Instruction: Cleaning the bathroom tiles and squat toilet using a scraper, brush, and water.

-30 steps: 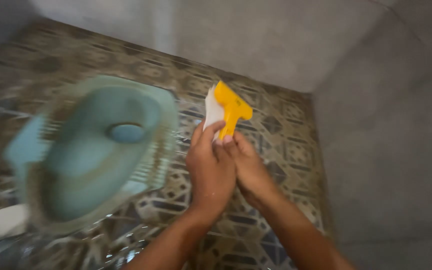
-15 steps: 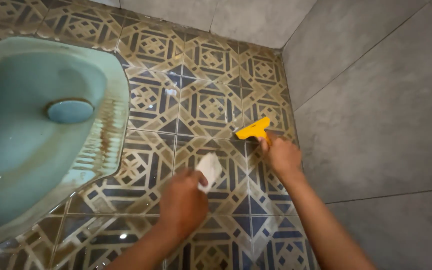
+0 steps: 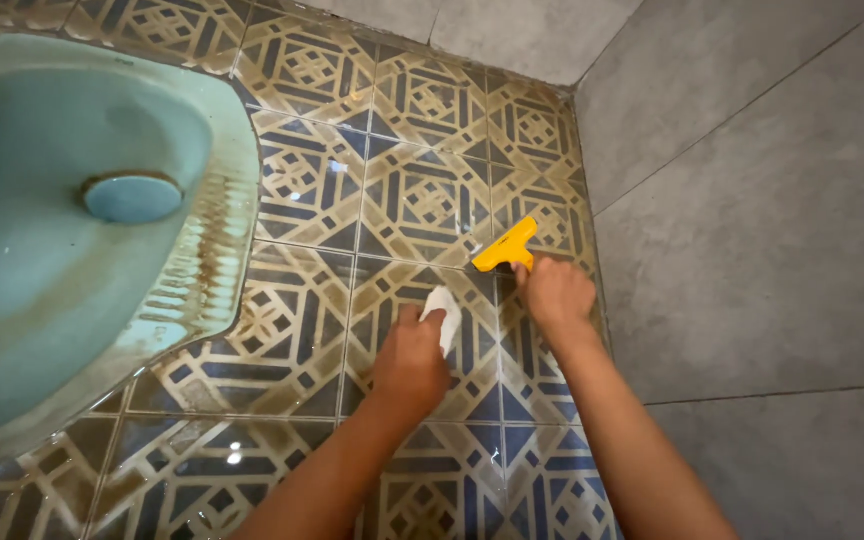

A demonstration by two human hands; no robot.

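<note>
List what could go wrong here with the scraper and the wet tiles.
The yellow scraper in the right hand may gouge or scratch the patterned floor tiles if pressed at a steep angle. The tiles look wet and glossy, so the left hand with its white cloth could slip.

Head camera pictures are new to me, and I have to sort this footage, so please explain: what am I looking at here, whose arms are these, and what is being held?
The camera sits on a person's head and looks down, so both arms reaching in from the bottom belong to the wearer. The right hand grips a yellow scraper, its blade edge down on the patterned floor tiles. The left hand holds a small white cloth or paper against the floor beside it. At the left lies a pale blue squat toilet pan with brownish stains along its rim. Grey wall tiles rise on the right.
</note>
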